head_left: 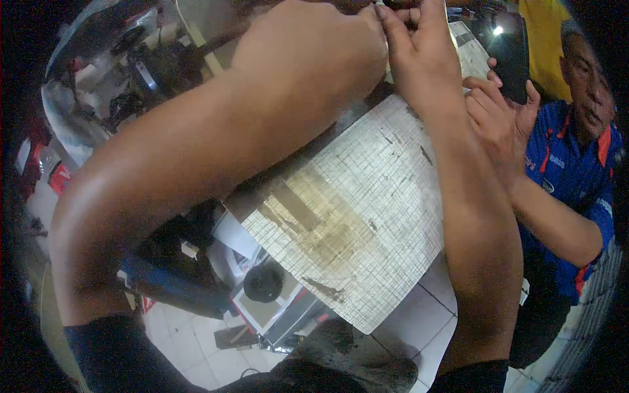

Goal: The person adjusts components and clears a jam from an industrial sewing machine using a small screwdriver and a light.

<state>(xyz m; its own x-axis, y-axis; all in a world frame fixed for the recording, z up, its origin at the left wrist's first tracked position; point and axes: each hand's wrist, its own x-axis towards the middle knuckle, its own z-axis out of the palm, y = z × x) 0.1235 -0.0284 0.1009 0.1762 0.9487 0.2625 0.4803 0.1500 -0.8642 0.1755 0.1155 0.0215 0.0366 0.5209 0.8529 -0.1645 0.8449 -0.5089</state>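
And there's the desk (367, 223), its top a pale gridded mat, tilted across the view. Brown stains smear the mat's middle, with dark flecks above them toward the far edge. Below the desk's near corner lies white tiled floor (419, 321).

Both of the person's hands are raised close together at the top of the view, left hand (314, 49) fisted, right hand (419, 49) with fingers curled. Below them lies a stained gridded mat (354, 216). A co-worker's hand (501, 118) hovers beside the right wrist.
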